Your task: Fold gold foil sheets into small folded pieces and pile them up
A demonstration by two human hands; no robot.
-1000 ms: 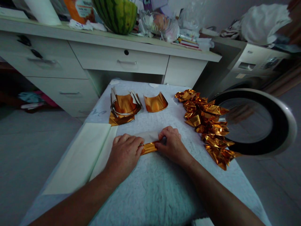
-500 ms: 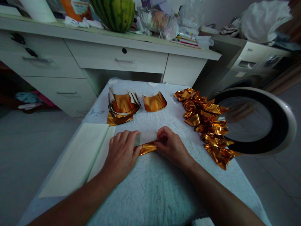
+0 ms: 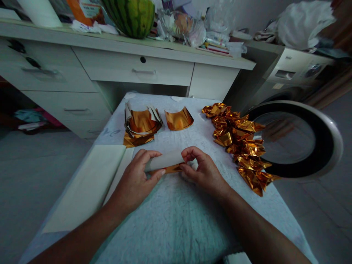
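Between my hands is a sheet of gold foil paper [image 3: 173, 169] with a white paper layer [image 3: 165, 159] curling over it. My left hand [image 3: 139, 176] grips its left end, thumb below and fingers on top. At the right end, my right hand [image 3: 199, 167] pinches the edge between thumb and forefinger. Beyond them lie a stack of curled gold foil sheets [image 3: 141, 123] with white backing and one single curled gold sheet [image 3: 179, 119]. Folded gold foil pieces [image 3: 236, 139] sit heaped in a row along the right side.
A cloth-covered table [image 3: 176, 220] is under my hands, with white paper sheets [image 3: 85, 190] at its left. An open washing machine door [image 3: 330, 143] stands by the right edge. Behind, a white counter [image 3: 165, 51] carries a watermelon [image 3: 132, 16], a glass bowl [image 3: 176, 24] and clutter.
The white layer now shows wider and more rolled over the gold foil. My left hand's fingers have shifted left and loosened from lying over the sheet. The right hand keeps its pinch.
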